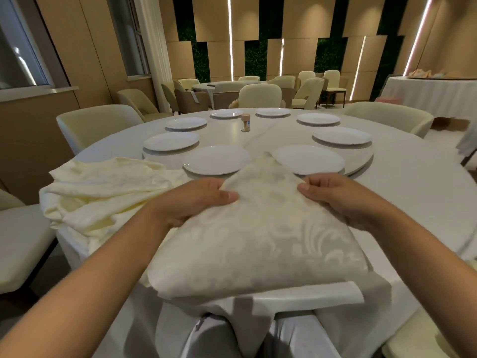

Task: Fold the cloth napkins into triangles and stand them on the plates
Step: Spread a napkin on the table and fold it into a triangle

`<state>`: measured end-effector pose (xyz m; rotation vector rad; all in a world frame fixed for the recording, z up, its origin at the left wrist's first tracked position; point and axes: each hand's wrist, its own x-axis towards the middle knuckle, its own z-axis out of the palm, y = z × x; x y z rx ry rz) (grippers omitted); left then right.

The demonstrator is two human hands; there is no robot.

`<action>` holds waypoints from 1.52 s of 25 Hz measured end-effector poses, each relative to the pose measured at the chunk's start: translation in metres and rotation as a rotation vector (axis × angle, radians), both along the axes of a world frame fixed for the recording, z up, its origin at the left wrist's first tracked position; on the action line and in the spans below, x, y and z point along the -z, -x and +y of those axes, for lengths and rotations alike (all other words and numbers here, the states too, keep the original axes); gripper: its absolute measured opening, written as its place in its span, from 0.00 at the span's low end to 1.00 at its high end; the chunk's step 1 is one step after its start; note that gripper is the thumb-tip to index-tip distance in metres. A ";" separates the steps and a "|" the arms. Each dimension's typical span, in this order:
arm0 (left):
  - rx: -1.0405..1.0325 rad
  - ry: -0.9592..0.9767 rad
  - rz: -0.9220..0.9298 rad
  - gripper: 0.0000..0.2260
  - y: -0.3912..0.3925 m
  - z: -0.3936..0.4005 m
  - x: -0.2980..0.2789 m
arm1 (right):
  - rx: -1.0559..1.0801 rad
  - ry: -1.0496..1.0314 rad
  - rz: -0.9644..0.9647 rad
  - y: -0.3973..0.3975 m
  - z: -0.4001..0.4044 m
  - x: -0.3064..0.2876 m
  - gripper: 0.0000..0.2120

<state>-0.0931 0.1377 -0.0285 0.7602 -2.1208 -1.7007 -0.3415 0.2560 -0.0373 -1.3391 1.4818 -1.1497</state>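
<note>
Gripping napkin (258, 228) edges — both hands, left (198, 200), right (333, 196)

Restaurant banquet room: big round clothed table (413, 192) ringed with white plates (215, 159), cream chairs (103, 120) around it, another set table (227, 85) beyond it, panelled walls with light strips.

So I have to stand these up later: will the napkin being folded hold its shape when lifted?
Probably floppy: the napkin sags over the table edge and bulges between the left hand and right hand. Likely light; the pile beside it lies crumpled.
</note>
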 end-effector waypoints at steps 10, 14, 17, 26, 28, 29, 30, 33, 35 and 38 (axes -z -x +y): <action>-0.153 -0.014 -0.537 0.08 0.052 -0.070 0.067 | 0.114 -0.270 0.801 0.023 -0.100 0.077 0.14; -0.195 0.412 -0.693 0.12 0.062 -0.078 0.079 | 0.243 -0.180 0.924 0.018 -0.102 0.095 0.13; -0.325 0.678 -0.692 0.12 0.065 -0.066 0.092 | 0.289 -0.099 0.947 0.016 -0.105 0.102 0.12; -0.417 1.022 -0.964 0.26 0.081 -0.044 0.117 | 0.216 -0.035 1.228 0.016 -0.106 0.116 0.15; -0.305 1.046 -0.763 0.25 0.083 -0.038 0.113 | 0.257 -0.022 1.256 0.012 -0.106 0.113 0.16; -0.215 1.011 -0.676 0.26 0.084 -0.033 0.113 | 0.278 0.022 1.262 0.011 -0.105 0.111 0.17; -0.127 0.957 -0.651 0.27 0.086 -0.028 0.115 | 0.271 0.085 1.252 0.009 -0.105 0.110 0.18; 0.008 0.922 -0.774 0.31 0.088 -0.027 0.129 | 0.077 0.125 1.141 0.003 -0.107 0.112 0.21; 0.005 0.943 -0.812 0.31 0.087 -0.031 0.134 | -0.027 -0.014 1.122 0.002 -0.108 0.118 0.22; -0.026 0.932 -0.824 0.33 0.085 -0.028 0.134 | -0.054 -0.116 1.154 0.005 -0.108 0.123 0.23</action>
